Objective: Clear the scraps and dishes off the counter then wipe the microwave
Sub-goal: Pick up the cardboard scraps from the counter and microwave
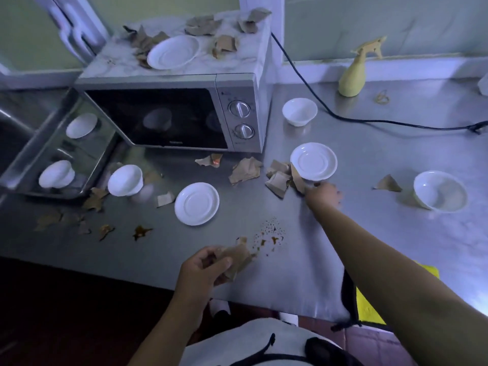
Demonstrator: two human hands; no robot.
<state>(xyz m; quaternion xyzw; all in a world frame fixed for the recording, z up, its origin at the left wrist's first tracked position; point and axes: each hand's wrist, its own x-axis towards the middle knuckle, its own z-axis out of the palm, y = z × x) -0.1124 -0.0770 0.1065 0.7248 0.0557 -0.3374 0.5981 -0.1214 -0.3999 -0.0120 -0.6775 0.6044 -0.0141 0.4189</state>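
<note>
My left hand (204,266) grips a bunch of brown paper scraps (237,256) near the counter's front edge. My right hand (323,195) reaches out and closes on a brown scrap (298,180) just below a white saucer (313,161). More scraps (245,170) lie in front of the microwave (171,114). Its top carries a white saucer (173,52) and several scraps (224,43). Another saucer (196,203) sits mid-counter. Bowls stand at the left (125,180), behind (299,111) and at the right (439,190).
A metal tray (15,170) at the left holds two white bowls. A yellow spray bottle (353,75) stands at the back right. A black cable (369,120) runs across the counter. Brown stains (269,233) mark the steel counter (383,233). A yellow cloth (369,307) hangs at the front edge.
</note>
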